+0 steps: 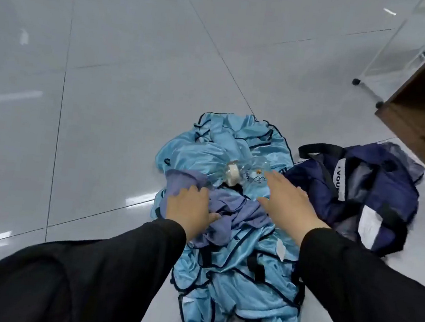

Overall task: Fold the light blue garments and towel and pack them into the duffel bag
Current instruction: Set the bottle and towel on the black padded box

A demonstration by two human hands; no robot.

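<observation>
You have just one camera, and it sits on your head. It looks forward and down at the floor [110, 71], close above the pile of blue clothes [233, 281]. Your two arms reach in from the bottom edge. No second view shares the scene.

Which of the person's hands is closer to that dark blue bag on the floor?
The right hand. It reaches over the light blue garments just beside the duffel bag, while the left hand rests on the purplish-blue towel, farther from the bag.
</observation>
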